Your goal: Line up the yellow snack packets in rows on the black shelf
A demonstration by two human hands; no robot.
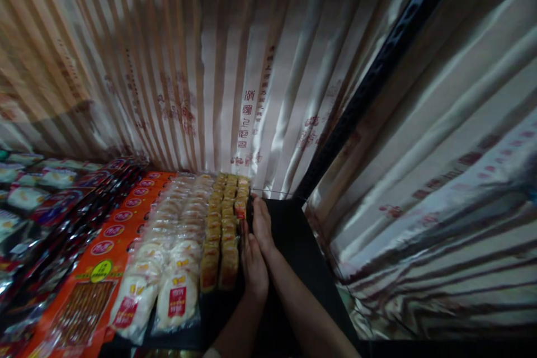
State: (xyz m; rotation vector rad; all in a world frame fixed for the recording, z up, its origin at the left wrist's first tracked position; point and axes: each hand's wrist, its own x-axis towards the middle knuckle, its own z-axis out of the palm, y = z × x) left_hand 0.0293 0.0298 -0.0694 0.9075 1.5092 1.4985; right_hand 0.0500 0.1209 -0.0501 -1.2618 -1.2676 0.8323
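2 hands (255,273), 3 rows gold pkts (229,268), 2 rows wht pkts (178,293), 1 blk post (363,98).

From where I stand it looks like a shop, or perhaps its stockroom. Many of one kind sit together in tight rows on a black shelf (297,240) — orange snack packets (111,235), clear-wrapped round white cakes (177,296), small golden packs (229,263). A slotted metal post (361,106) rises beside them, against a pleated curtain (235,39) printed with Chinese-style characters.
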